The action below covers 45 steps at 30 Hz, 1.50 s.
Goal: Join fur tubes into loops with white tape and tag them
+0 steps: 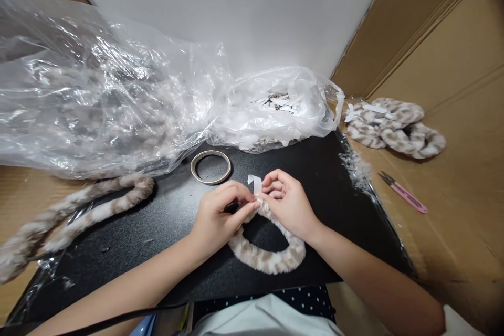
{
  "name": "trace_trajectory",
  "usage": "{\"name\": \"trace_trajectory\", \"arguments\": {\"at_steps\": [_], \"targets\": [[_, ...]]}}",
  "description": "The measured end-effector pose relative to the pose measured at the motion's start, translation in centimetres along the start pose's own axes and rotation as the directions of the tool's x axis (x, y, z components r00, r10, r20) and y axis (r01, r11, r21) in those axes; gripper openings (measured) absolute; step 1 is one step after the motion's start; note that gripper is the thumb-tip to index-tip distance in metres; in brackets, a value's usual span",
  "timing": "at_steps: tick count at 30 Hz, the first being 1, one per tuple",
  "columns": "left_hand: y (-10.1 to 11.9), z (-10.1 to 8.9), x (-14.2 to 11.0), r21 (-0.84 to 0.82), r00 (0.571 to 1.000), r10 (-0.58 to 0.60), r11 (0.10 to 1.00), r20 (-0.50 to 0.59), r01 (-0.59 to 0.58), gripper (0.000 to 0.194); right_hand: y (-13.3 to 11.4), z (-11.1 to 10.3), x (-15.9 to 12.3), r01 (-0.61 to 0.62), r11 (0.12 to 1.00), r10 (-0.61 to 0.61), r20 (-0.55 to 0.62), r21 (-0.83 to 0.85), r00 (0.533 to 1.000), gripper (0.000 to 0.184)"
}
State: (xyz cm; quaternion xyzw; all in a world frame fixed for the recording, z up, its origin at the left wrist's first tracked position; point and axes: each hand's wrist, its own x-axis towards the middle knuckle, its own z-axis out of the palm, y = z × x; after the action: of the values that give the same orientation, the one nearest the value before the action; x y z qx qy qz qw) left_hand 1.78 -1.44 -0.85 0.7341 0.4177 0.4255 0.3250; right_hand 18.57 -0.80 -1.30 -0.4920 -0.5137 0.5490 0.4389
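Note:
A fluffy white-and-beige fabric loop (271,262) lies on the black tabletop in front of me, its top end between my hands. My left hand (222,210) pinches that end from the left, thumb and fingers together. From the right, my right hand (289,202) grips the same end, its other fingers curled. A short white strip (255,182), like a label or piece of tape, sticks up from the pinched spot. The fingertips hide how the ends of the loop meet.
A roll of tape (210,167) lies beyond my left hand. Large clear plastic bags (129,100) fill the back left. A long fluffy strip (98,212) lies left. On cardboard at right are finished-looking fluffy loops (413,139) and pink-handled thread snips (405,194).

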Motion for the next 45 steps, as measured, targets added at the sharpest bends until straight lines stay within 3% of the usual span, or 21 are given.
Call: {"name": "trace_trajectory", "arguments": {"at_steps": [9,14,23,33,38,45], "targets": [[-0.5,-0.3,-0.3,0.102,0.967,0.244,0.963,0.078,-0.251,0.011,-0.1,0.0,-0.1,-0.049,0.997,0.051,-0.016,0.066,0.999,0.022],[-1.0,-0.3,-0.3,0.092,0.951,0.257,0.957,0.175,-0.276,0.022,0.0,-0.2,0.2,-0.124,0.981,0.130,-0.031,0.151,0.991,0.028],[-0.8,-0.4,0.1,0.029,0.971,0.144,0.988,0.194,-0.152,0.009,-0.1,-0.3,0.4,-0.270,0.910,0.267,0.055,0.315,0.962,0.041],[-0.4,0.6,-0.2,-0.070,0.976,-0.130,0.987,0.176,0.144,0.010,-0.4,-0.1,0.4,-0.145,0.969,0.149,-0.005,0.200,0.989,0.031],[-0.4,0.6,-0.2,-0.041,0.974,-0.181,0.981,0.134,0.188,0.012,-0.7,0.0,0.4,-0.115,0.978,0.119,-0.012,0.174,0.993,0.029],[-0.3,0.2,0.4,-0.108,0.938,-0.212,0.962,0.276,0.250,0.016,-0.8,-0.1,0.2,-0.063,0.987,0.066,-0.012,0.144,0.998,0.027]]}}
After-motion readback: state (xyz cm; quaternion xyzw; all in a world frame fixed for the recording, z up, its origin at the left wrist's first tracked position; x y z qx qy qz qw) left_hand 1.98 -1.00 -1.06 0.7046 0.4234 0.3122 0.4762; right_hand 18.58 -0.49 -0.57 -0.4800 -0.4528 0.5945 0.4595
